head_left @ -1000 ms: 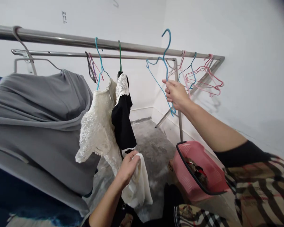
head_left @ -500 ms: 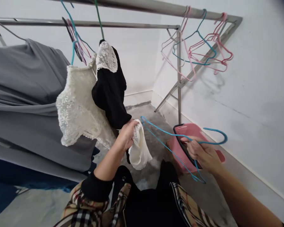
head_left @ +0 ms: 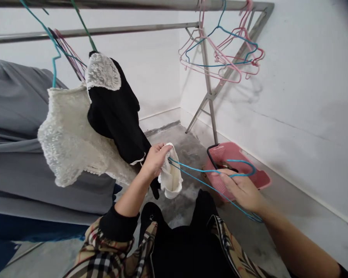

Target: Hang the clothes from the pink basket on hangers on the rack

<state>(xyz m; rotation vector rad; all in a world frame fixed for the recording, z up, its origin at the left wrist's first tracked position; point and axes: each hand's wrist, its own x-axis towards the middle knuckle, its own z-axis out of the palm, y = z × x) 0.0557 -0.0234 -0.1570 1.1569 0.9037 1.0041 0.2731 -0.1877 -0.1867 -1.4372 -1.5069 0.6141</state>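
Observation:
My left hand (head_left: 156, 159) is closed on a small white cloth garment (head_left: 173, 179), whose opening faces right. My right hand (head_left: 240, 188) grips a blue clothes hanger (head_left: 201, 169) near its hook. One end of the hanger reaches into the opening of the white garment; its tip is hidden by the cloth. Just left of my left hand hangs a black garment with a white lace collar (head_left: 113, 112). Behind that, a cream lace top (head_left: 72, 131) hangs from another blue hanger (head_left: 54, 63).
A metal drying rack (head_left: 150, 26) spans the top. Pink hangers (head_left: 232, 77) and a blue hanger (head_left: 208, 65) hang at its right end. A pink basket (head_left: 259, 178) stands on the floor below, against the wall. Grey cloth (head_left: 14, 166) drapes at left.
My right hand has brought the hanger left, and its end has gone into the white garment's opening. The view has shifted, so the rack and hanging clothes appear further left.

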